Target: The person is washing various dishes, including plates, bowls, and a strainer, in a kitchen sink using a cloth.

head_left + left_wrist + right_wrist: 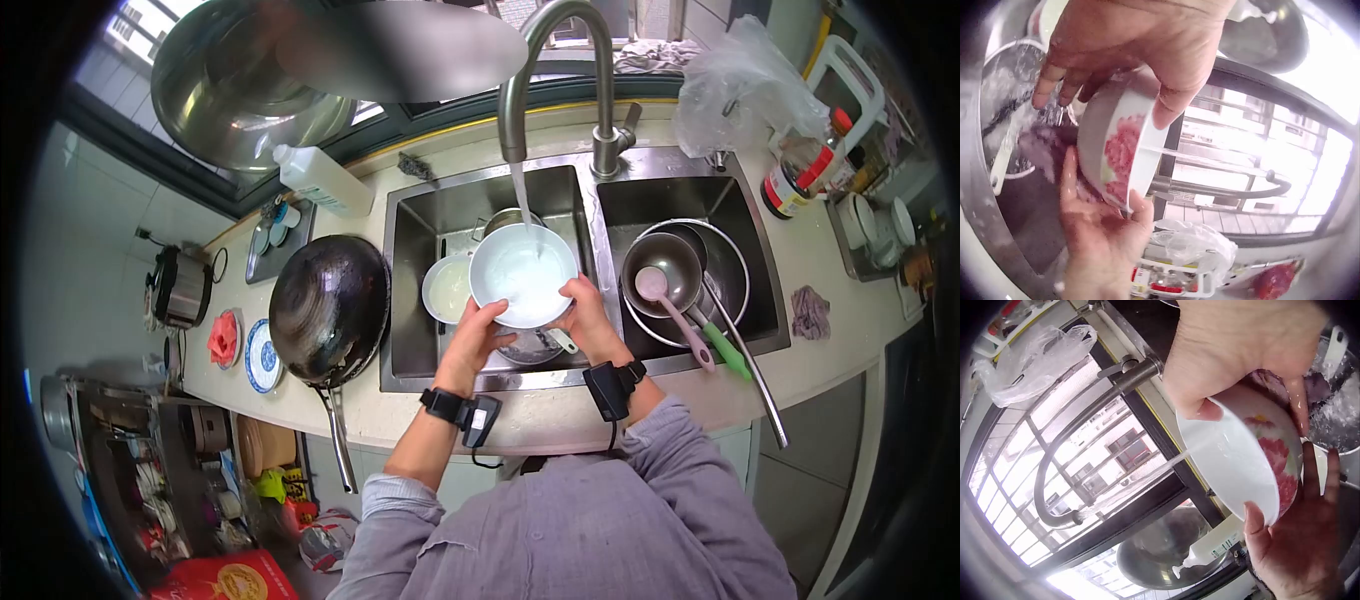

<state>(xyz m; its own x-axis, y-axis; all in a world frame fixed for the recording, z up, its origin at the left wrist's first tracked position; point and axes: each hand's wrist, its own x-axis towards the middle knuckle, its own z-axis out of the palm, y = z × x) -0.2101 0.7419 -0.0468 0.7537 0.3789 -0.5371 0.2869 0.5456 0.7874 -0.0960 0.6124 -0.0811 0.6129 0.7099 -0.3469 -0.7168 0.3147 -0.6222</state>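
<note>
Both hands hold a white bowl (523, 276) with pink flowers on its outside, over the left sink basin (407, 345). My left hand (470, 345) grips its left side, thumb at the rim and fingers beneath. On the opposite side my right hand (590, 322) has its thumb on the rim and fingers under the wall. Water (522, 195) runs from the tap (512, 130) into the bowl. In the basin below, another bowl (447, 288) shows at the left, a metal pot (512, 219) behind, and a pan with a white handle (565, 341) in front, partly hidden.
The right basin holds a large pot (738, 262) with a ladle (672, 282) and long-handled utensils. Left of the sink, an overturned wok (330, 305) has its handle past the counter edge. A white bottle (322, 180), a plastic bag (735, 95) and a sauce bottle (785, 190) stand around.
</note>
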